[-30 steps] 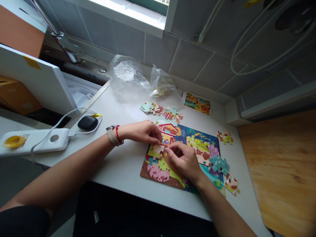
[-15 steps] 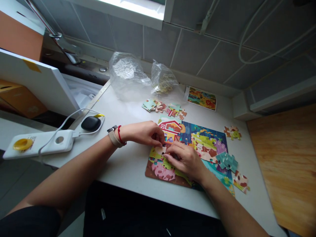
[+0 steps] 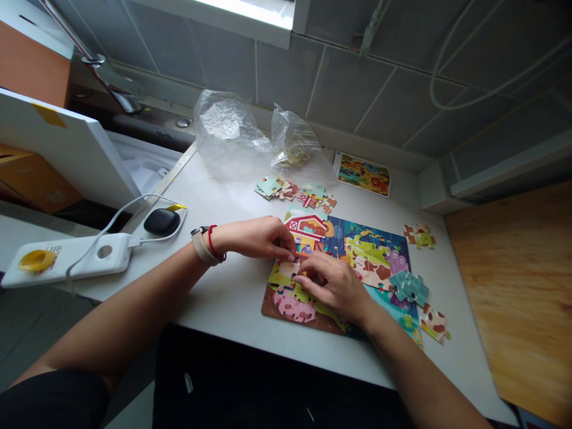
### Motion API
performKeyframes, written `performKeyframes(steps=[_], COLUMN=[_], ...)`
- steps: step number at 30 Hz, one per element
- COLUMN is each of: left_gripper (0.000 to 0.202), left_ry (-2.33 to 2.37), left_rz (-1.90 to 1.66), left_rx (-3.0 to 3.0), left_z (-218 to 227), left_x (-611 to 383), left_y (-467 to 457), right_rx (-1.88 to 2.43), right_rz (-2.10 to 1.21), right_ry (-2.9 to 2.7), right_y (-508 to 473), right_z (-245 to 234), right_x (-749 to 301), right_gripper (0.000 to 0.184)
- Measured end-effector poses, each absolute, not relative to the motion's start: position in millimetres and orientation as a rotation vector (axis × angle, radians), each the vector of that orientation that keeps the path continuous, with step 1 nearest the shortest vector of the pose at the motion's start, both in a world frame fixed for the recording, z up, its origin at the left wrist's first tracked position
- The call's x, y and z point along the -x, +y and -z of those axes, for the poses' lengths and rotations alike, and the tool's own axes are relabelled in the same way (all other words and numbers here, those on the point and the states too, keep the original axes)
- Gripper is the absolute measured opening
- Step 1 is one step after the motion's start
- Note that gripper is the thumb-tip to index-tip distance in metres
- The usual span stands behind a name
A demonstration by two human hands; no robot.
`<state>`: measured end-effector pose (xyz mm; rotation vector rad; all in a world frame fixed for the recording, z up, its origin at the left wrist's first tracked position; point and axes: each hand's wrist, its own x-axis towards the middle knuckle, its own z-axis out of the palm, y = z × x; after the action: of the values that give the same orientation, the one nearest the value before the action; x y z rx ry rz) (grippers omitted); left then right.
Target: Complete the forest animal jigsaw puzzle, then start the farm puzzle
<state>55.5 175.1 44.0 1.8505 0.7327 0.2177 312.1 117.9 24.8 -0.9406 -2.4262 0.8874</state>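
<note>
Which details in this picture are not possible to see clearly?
- Head view: lower middle of the puzzle, hidden under the right hand.
- Head view: which hand grips the pale piece; left hand fingers overlap it.
- Head view: contents of the small bag, blurred behind plastic.

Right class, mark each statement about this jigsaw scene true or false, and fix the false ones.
1. The left hand and right hand meet over the left part of the jigsaw. True.
2. The left wrist is bare. False: a watch band and a red cord circle it.
3. Two clear plastic bags lie behind the loose pieces. True.
4. The picture card lies on the jigsaw. False: the picture card lies on the white counter, by the tiled wall.
</note>
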Motion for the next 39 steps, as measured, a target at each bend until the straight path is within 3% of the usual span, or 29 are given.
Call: performKeyframes(steps=[7, 11, 19, 33, 39], left_gripper=[0.007, 0.013, 0.015, 0.018, 0.018], left_ry=[0.776, 0.791, 0.78, 0.835, 0.861], left_rz=[-0.236, -0.236, -0.206, -0.148, -0.143], left_rx=[-1.992, -2.033, -2.076, -2.247, -2.244], left_z=[-42, -40, -40, -42, -43], left_x=[-60, -60, -59, -63, -64], left_y=[172, 172, 171, 167, 164], right_rx=[0.992, 1.006, 0.993, 0.984, 0.974], right_rz=[-0.834, -0.799, -0.802, -0.729, -0.679], right_ry=[-2.498, -2.516, -2.502, -2.526, -2.521], right_y=[116, 116, 115, 115, 115], right_z=[-24, -24, -24, -24, -23], right_x=[-311, -310, -309, -309, -308], right_gripper=[0.023, 0.025, 0.009, 0.02, 0.017])
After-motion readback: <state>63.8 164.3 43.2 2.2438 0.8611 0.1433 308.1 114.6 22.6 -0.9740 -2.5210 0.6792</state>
